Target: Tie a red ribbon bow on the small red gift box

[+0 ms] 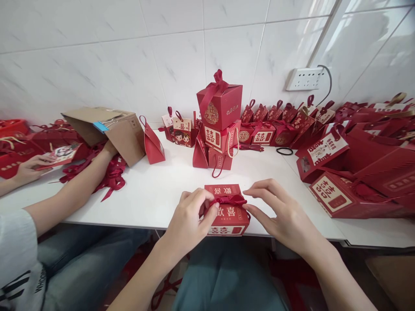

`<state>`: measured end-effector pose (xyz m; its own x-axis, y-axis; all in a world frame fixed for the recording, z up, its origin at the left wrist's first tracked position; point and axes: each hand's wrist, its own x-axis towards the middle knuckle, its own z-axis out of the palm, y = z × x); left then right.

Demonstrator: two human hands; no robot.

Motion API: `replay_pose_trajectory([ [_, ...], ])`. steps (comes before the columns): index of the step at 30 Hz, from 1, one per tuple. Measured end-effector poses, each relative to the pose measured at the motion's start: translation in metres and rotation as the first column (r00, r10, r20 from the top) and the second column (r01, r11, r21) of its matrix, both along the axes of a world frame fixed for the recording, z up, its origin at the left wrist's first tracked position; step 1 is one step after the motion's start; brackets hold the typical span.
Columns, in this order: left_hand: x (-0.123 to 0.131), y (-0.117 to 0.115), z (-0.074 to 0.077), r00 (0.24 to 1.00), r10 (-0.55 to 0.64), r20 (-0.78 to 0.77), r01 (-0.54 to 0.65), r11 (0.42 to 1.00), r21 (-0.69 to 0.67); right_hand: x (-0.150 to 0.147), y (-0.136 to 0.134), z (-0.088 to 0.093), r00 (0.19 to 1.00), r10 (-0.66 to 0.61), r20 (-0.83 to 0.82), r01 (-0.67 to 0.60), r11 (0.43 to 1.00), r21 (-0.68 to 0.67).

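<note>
A red gift box (227,215) printed with cream characters sits at the front edge of the white table, right before me. Across its top lies a dark red ribbon (231,199), gathered like a bow. My left hand (197,211) pinches the ribbon's left end between thumb and fingers. At the other side, my right hand (280,211) is open, its thumb and forefinger apart beside the ribbon's right end. Whether those fingertips touch the ribbon is hard to tell.
Behind the box stands a stack of red boxes (223,108). More red boxes (363,168) crowd the right side. To the left, a co-worker's arm (78,190) reaches into a cardboard box (126,138) near loose ribbons (113,172). A black hair tie (284,151) lies on the table (275,172).
</note>
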<state>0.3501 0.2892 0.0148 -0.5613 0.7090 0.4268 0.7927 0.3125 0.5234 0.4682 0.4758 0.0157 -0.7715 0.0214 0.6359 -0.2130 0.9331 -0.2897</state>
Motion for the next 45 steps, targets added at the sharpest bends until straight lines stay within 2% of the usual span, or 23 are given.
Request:
replay_pose_trajectory([
  [4, 0.000, 0.000, -0.005, 0.997, 0.008, -0.073, -0.004, 0.999, 0.044, 0.002, -0.015, 0.004, 0.972, -0.078, 0.222, 0.125, 0.970, -0.206],
  [7, -0.001, 0.000, -0.007, 0.994, -0.014, -0.106, 0.022, 0.997, 0.074, 0.000, -0.024, 0.004, 0.926, -0.096, 0.366, 0.212, 0.933, -0.291],
  [10, -0.002, 0.000, -0.007, 0.997, -0.048, -0.067, 0.053, 0.995, 0.087, -0.005, -0.028, 0.003, 0.902, -0.102, 0.420, 0.273, 0.888, -0.371],
  [15, -0.002, 0.000, -0.009, 0.997, -0.080, 0.006, 0.079, 0.989, 0.126, -0.012, -0.030, 0.001, 0.910, -0.096, 0.403, 0.300, 0.824, -0.481],
  [21, -0.002, 0.000, -0.010, 0.995, -0.090, 0.030, 0.086, 0.989, 0.122, -0.018, -0.030, 0.000, 0.897, -0.132, 0.422, 0.355, 0.785, -0.508],
  [31, -0.005, 0.000, -0.009, 0.992, -0.111, -0.067, 0.113, 0.993, 0.027, -0.021, -0.028, -0.001, 0.881, -0.163, 0.444, 0.393, 0.775, -0.494],
  [40, -0.008, 0.001, -0.008, 0.985, -0.159, 0.061, 0.160, 0.987, -0.007, -0.025, -0.027, -0.003, 0.880, -0.157, 0.449, 0.397, 0.763, -0.511],
  [45, -0.009, 0.002, -0.010, 0.978, -0.175, 0.116, 0.176, 0.984, -0.005, -0.023, -0.028, -0.003, 0.887, -0.097, 0.452, 0.370, 0.736, -0.567],
])
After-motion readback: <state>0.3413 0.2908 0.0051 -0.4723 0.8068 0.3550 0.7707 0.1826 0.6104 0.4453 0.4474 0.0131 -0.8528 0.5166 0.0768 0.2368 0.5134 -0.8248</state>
